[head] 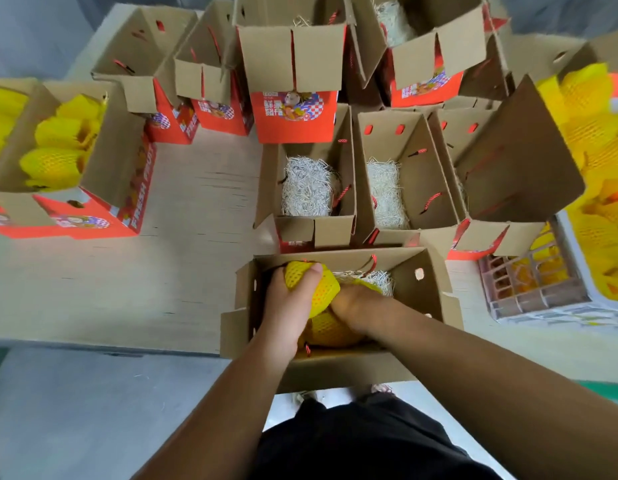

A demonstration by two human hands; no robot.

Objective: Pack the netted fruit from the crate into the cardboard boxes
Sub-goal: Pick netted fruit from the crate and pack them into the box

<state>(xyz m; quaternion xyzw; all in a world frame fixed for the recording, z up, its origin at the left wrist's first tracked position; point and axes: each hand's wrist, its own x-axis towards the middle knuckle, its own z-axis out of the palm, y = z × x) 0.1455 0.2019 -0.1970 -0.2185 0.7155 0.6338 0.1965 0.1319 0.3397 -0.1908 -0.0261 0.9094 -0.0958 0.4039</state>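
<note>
An open cardboard box [425, 289] stands at the table's near edge, lined with white shredded paper [380, 278]. Both my hands are inside it. My left hand [286, 306] grips a fruit in yellow foam netting [318, 289] at the box's left side. My right hand [352, 303] reaches in beside it, fingers hidden down among the netted fruit; its grip cannot be made out. Another yellow-netted fruit [331, 330] lies beneath the hands. The crate [536, 292] with more yellow-netted fruit [598, 188] stands at the right.
Two open boxes with shredded paper [309, 188] [387, 195] stand just behind the near one. More red-printed boxes [293, 116] line the back. A box filled with netted fruit [58, 150] sits at the left. Bare wooden tabletop [127, 278] lies between.
</note>
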